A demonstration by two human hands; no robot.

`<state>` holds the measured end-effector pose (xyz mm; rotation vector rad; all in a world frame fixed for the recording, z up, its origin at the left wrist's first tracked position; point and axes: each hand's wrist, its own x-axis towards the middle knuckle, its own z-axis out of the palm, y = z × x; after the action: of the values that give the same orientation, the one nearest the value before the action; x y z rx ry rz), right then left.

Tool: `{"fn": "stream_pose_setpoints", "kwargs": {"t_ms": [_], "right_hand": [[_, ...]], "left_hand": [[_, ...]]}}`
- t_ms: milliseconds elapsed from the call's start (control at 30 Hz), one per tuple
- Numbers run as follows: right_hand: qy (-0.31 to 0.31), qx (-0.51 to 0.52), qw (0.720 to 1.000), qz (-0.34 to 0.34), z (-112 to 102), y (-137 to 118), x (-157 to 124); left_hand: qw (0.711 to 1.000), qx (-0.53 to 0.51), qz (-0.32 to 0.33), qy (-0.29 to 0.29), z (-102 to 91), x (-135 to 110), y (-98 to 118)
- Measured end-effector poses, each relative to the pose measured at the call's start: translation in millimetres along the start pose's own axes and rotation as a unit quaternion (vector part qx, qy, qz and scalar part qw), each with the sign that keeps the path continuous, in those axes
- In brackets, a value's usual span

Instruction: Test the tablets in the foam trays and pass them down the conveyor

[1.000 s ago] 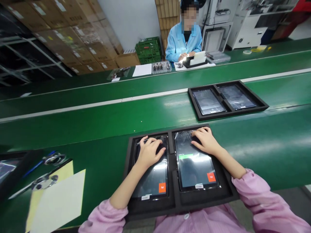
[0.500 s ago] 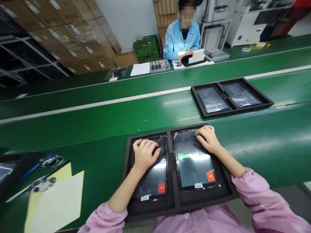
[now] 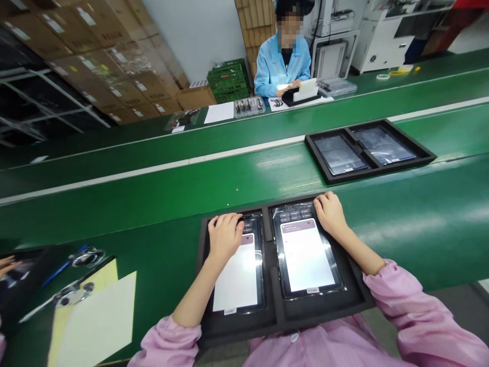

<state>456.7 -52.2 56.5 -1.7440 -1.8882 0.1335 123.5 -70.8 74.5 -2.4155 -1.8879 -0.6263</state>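
Observation:
A black foam tray (image 3: pixel 272 285) in front of me holds two film-covered tablets side by side. My left hand (image 3: pixel 224 235) rests over the upper part of the left tablet (image 3: pixel 244 275), fingers laid forward and thumb apart. Its fingers hide that screen's upper left. At the upper right corner of the right tablet (image 3: pixel 305 250), my right hand (image 3: pixel 330 213) touches the edge with bent fingers, the thumb apart. Neither hand grips anything that I can see. Both screens are lit, with a white page and a mauve band below a row of dark buttons.
A second black tray (image 3: pixel 376 165) with two dark tablets lies farther back right. White and yellow sheets (image 3: pixel 99 318) and a blue pen (image 3: pixel 63 270) lie left. Another person's hand (image 3: pixel 8 265) shows at the left edge; a person in blue (image 3: pixel 282 63) sits opposite.
Both screens have changed from dark with a red square to a bright white page under a panel of buttons. My right hand has shifted off the screen to its corner; my left moved slightly upward.

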Motion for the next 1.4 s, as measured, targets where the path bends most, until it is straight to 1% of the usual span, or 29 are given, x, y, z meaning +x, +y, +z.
{"fn": "stream_pose_setpoints", "kwargs": {"t_ms": [100,167,233,300,467,567,667,767,867,933,1067,1133,1200,1267,1333,1400], "right_hand": [[-0.042,-0.099,0.994,0.028,-0.9,-6.5,7.3],[-0.096,-0.134,0.986,0.02,-5.8,-10.9,15.8],[-0.164,-0.13,0.978,0.006,-12.6,-13.5,26.9],[-0.218,-0.116,0.969,0.003,-19.1,-14.6,38.6],[-0.279,-0.091,0.956,0.011,-33.0,-16.1,59.6],[-0.315,-0.067,0.947,0.023,-41.9,-17.0,66.3],[-0.35,-0.046,0.935,0.027,-48.4,-18.2,70.0],[-0.356,-0.05,0.933,0.03,-50.3,-20.7,70.3],[-0.349,-0.054,0.935,0.044,-49.6,-23.7,68.6],[-0.348,-0.051,0.935,0.046,-49.1,-24.7,67.6],[-0.347,-0.043,0.935,0.05,-48.3,-22.8,69.0],[-0.348,-0.022,0.936,0.055,-48.2,-20.2,70.5],[-0.345,-0.004,0.937,0.056,-48.4,-17.9,70.3],[-0.344,-0.009,0.938,0.033,-48.8,-17.6,66.5],[-0.35,-0.043,0.936,-0.017,-49.1,-20.2,58.6],[-0.352,-0.094,0.929,-0.064,-48.1,-25.0,48.7]], "left_hand": [[0.999,0.015,0.005,-0.043,-0.8,10.1,-2.2],[0.997,0.017,0.016,-0.071,-2.5,16.2,-3.3],[0.996,0.015,0.022,-0.088,-5.0,20.8,-4.5],[0.995,0.01,0.025,-0.094,-8.0,23.7,-6.3],[0.99,-0.007,0.028,-0.138,-15.7,28.0,-17.6],[0.986,-0.013,0.021,-0.163,-16.7,31.4,-31.4],[0.981,-0.044,0.024,-0.19,-13.4,34.9,-47.9],[0.98,-0.06,0.023,-0.189,-8.5,37.3,-58.5],[0.983,-0.046,0.008,-0.178,-7.1,38.9,-58.8],[0.981,-0.033,0.002,-0.192,-9.0,40.0,-56.4],[0.966,0.001,-0.005,-0.257,-12.4,41.1,-55.8],[0.965,-0.001,-0.018,-0.263,-11.7,39.9,-57.0],[0.967,-0.007,-0.034,-0.253,-10.8,37.4,-56.1],[0.965,-0.004,-0.044,-0.259,-11.9,33.9,-51.2],[0.959,0.005,-0.044,-0.278,-15.4,29.7,-43.2],[0.957,0.015,-0.029,-0.288,-19.5,25.3,-34.3]]}}
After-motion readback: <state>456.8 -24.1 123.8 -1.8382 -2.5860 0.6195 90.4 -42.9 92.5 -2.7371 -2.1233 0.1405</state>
